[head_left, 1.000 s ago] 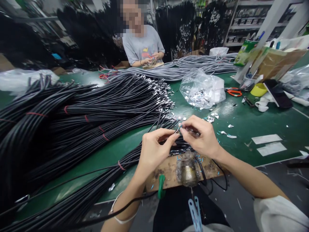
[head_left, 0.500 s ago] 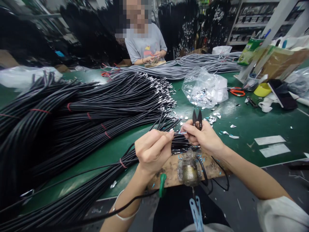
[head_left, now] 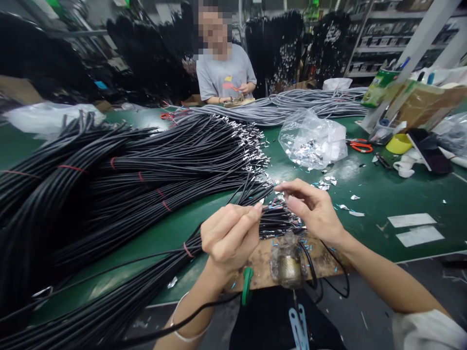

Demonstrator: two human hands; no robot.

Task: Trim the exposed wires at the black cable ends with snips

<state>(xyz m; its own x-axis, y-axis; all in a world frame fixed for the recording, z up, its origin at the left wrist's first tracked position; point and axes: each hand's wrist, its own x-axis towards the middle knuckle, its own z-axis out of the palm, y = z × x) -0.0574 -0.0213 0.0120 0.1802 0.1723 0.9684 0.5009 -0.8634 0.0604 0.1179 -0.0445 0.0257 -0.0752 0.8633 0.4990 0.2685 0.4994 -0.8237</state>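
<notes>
My left hand (head_left: 229, 236) is closed in a pinch on a thin cable end (head_left: 269, 206), whose fine coloured wires stick out to the right of the fingertips. To the right of that end, my right hand (head_left: 315, 209) has its thumb and forefinger spread, with nothing visible between them. The black snips do not show now. Below and behind both hands lies a bundle of black cables (head_left: 279, 221) with stripped ends. Beneath them, a worn wooden board (head_left: 260, 253) carries a round metal piece wrapped in clear film (head_left: 290, 265).
Large bundles of black cable (head_left: 189, 160) cover the left of the green table (head_left: 368, 189). A clear bag of scraps (head_left: 317, 138), orange-handled scissors (head_left: 361, 145) and white labels (head_left: 410, 220) lie to the right. Across the table sits a person (head_left: 226, 75) behind grey cables (head_left: 284, 104).
The snips have gone from view at my right hand, and its fingers have spread apart. My left hand keeps its pinch. The whole view has shifted slightly.
</notes>
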